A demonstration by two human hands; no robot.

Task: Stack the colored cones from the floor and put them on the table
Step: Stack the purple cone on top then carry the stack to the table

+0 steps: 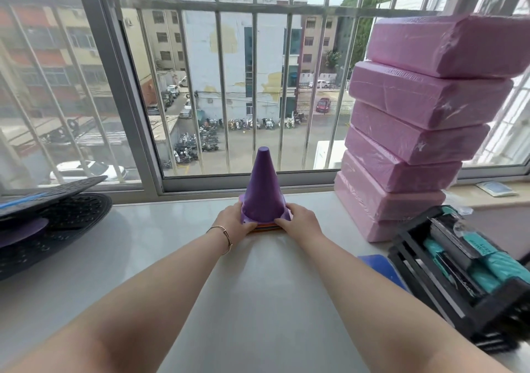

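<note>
A stack of cones (pixel 263 189) stands upright on the white table (pixel 258 301) near the window. The top cone is purple; orange and other coloured base edges show underneath it. My left hand (pixel 233 221) grips the left side of the stack's base, with a thin bracelet on that wrist. My right hand (pixel 299 219) grips the right side of the base. Both arms reach straight forward across the table.
A tall pile of pink wrapped blocks (pixel 415 131) stands right of the cones. A black rack with teal items (pixel 470 281) and a blue pad (pixel 381 266) lie at the right. Black perforated mats (pixel 51 217) sit at the left. A barred window (pixel 229 85) is behind.
</note>
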